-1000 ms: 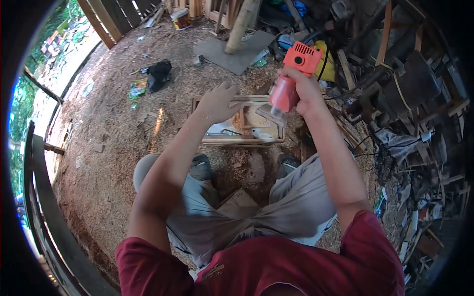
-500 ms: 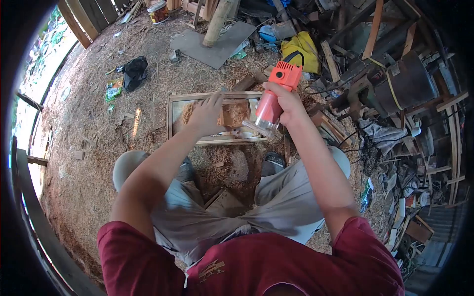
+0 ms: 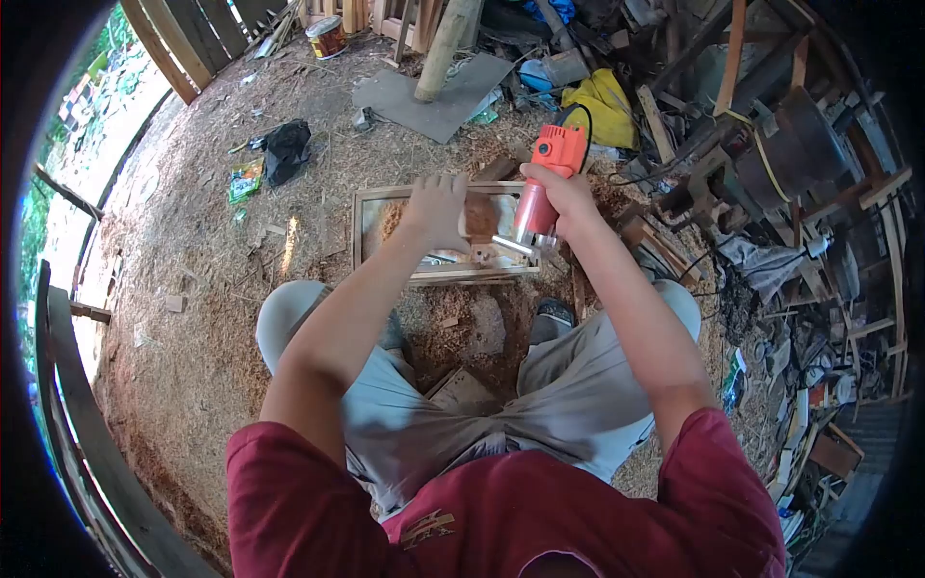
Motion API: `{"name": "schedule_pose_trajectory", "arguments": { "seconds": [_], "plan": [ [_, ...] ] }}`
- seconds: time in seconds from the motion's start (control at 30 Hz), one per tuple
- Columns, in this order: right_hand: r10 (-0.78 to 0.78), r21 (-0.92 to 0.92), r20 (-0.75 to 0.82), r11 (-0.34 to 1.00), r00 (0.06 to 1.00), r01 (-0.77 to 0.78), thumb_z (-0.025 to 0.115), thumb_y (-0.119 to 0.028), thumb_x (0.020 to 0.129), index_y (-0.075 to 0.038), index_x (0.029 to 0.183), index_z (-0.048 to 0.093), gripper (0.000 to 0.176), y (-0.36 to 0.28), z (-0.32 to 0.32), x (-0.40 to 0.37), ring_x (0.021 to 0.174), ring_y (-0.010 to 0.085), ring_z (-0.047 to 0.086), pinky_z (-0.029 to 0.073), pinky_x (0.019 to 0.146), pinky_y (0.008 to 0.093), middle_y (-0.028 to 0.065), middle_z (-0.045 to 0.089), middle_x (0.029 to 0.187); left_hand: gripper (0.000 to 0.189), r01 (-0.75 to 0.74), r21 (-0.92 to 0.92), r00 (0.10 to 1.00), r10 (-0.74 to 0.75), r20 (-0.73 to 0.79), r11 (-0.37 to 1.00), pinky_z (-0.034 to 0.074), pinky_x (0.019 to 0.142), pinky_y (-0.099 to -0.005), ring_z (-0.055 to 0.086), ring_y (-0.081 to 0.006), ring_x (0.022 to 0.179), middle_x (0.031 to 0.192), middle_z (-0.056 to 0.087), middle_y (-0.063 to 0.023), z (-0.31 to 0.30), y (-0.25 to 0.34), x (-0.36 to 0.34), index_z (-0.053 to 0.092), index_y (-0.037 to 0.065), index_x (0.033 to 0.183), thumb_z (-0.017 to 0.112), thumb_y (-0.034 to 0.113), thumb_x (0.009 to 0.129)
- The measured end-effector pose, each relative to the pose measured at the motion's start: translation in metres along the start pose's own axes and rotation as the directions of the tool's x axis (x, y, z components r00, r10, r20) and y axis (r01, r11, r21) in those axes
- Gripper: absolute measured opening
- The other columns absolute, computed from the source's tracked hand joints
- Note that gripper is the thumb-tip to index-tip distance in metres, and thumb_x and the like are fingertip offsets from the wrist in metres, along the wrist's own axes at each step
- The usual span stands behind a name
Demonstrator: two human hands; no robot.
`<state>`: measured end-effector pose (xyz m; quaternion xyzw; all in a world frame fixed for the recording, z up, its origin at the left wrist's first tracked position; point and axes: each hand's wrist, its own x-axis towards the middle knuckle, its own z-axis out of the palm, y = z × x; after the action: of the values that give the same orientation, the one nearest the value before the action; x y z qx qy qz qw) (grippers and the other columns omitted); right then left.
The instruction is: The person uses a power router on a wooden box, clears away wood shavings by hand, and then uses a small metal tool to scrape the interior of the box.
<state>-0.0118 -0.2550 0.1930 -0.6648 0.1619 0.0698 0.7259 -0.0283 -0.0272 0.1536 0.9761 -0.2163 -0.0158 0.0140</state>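
A wooden frame (image 3: pixel 371 231) lies flat on the sawdust-covered ground in front of my feet, with shavings and small pieces inside it. My right hand (image 3: pixel 564 197) grips an orange electric trimmer (image 3: pixel 544 188), held upright with its clear base low over the frame's right part. A black cord leaves the tool's top. My left hand (image 3: pixel 436 210) rests palm down on the frame's middle, fingers spread, just left of the trimmer.
Scrap wood, tools and cables (image 3: pixel 771 193) pile up on the right. A yellow bag (image 3: pixel 602 101) lies behind the frame. A grey board (image 3: pixel 434 91) with a post on it, a tin can (image 3: pixel 326 37) and a black bag (image 3: pixel 286 146) lie farther back. A railing (image 3: pixel 87 405) runs at left.
The trimmer has come down from above the frame to just over its right part. My left hand has lowered onto the frame's middle.
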Motion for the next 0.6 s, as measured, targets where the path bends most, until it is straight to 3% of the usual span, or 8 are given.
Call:
{"name": "schedule_pose_trajectory", "arguments": {
  "seconds": [0.1, 0.2, 0.33, 0.43, 0.47, 0.57, 0.6],
  "plan": [
    [0.083, -0.039, 0.016, 0.996, 0.996, -0.082, 0.087, -0.021, 0.081, -0.010, 0.110, 0.063, 0.039, -0.020, 0.002, -0.008, 0.079, 0.0200, 0.069, 0.061, 0.071, 0.0438, 0.0049, 0.068, 0.094, 0.112, 0.026, -0.034, 0.977, -0.033, -0.209, 0.999, 0.046, 0.108, -0.0478, 0.057, -0.0382, 0.125, 0.128, 0.057, -0.0231, -0.019, -0.007, -0.006, 0.043, 0.001, 0.138, 0.093, 0.058, 0.056],
    [0.170, -0.094, 0.062, 0.982, 0.984, -0.164, 0.086, -0.018, 0.081, -0.010, 0.109, 0.065, 0.036, -0.033, 0.000, 0.006, 0.077, 0.0204, 0.070, 0.061, 0.070, 0.0435, 0.0060, 0.071, 0.092, 0.109, 0.102, -0.204, 0.951, -0.155, -0.267, 0.974, 0.050, 0.104, -0.0494, 0.059, -0.0408, 0.122, 0.125, 0.056, -0.0247, -0.047, -0.014, -0.009, 0.042, 0.003, 0.139, 0.092, 0.057, 0.058],
    [0.163, -0.159, 0.107, 0.977, 0.981, -0.145, 0.087, -0.025, 0.082, -0.009, 0.106, 0.066, 0.035, -0.029, 0.005, 0.017, 0.078, 0.0212, 0.069, 0.062, 0.072, 0.0460, 0.0067, 0.070, 0.095, 0.109, 0.023, -0.438, 0.866, -0.237, -0.441, 0.899, 0.052, 0.100, -0.0506, 0.060, -0.0452, 0.117, 0.124, 0.055, -0.0257, -0.081, -0.021, -0.028, 0.041, 0.004, 0.142, 0.092, 0.054, 0.059],
    [0.066, -0.247, 0.019, 0.967, 0.998, -0.059, 0.088, -0.026, 0.080, -0.008, 0.106, 0.067, 0.039, -0.009, 0.012, 0.019, 0.083, 0.0204, 0.069, 0.060, 0.075, 0.0465, 0.0069, 0.070, 0.097, 0.110, -0.001, -0.424, 0.840, -0.230, -0.492, 0.906, 0.052, 0.100, -0.0508, 0.059, -0.0448, 0.119, 0.125, 0.055, -0.0250, -0.094, -0.028, -0.042, 0.041, 0.005, 0.143, 0.093, 0.053, 0.058],
    [0.108, -0.312, -0.018, 0.944, 0.994, -0.108, 0.089, -0.026, 0.079, -0.008, 0.108, 0.066, 0.041, -0.005, 0.016, 0.022, 0.087, 0.0206, 0.068, 0.058, 0.076, 0.0465, 0.0066, 0.069, 0.098, 0.111, -0.014, -0.420, 0.841, -0.216, -0.496, 0.907, 0.052, 0.101, -0.0508, 0.058, -0.0446, 0.120, 0.126, 0.055, -0.0247, -0.096, -0.032, -0.046, 0.042, 0.005, 0.143, 0.093, 0.053, 0.058],
    [0.097, -0.350, -0.009, 0.932, 0.995, -0.094, 0.088, -0.024, 0.079, -0.009, 0.109, 0.065, 0.041, 0.011, 0.027, 0.030, 0.088, 0.0211, 0.068, 0.058, 0.074, 0.0449, 0.0065, 0.067, 0.097, 0.111, -0.034, -0.406, 0.855, -0.184, -0.484, 0.913, 0.052, 0.102, -0.0509, 0.057, -0.0438, 0.124, 0.129, 0.056, -0.0233, -0.094, -0.044, -0.054, 0.043, 0.007, 0.145, 0.093, 0.051, 0.056],
    [0.043, -0.348, 0.041, 0.937, 0.998, -0.026, 0.088, -0.023, 0.079, -0.009, 0.109, 0.064, 0.041, 0.021, 0.027, 0.041, 0.087, 0.0215, 0.067, 0.058, 0.073, 0.0447, 0.0065, 0.067, 0.096, 0.111, -0.023, -0.396, 0.864, -0.181, -0.469, 0.918, 0.051, 0.102, -0.0510, 0.056, -0.0436, 0.125, 0.130, 0.056, -0.0226, -0.092, -0.048, -0.056, 0.043, 0.008, 0.145, 0.093, 0.050, 0.056]
  ]
}}
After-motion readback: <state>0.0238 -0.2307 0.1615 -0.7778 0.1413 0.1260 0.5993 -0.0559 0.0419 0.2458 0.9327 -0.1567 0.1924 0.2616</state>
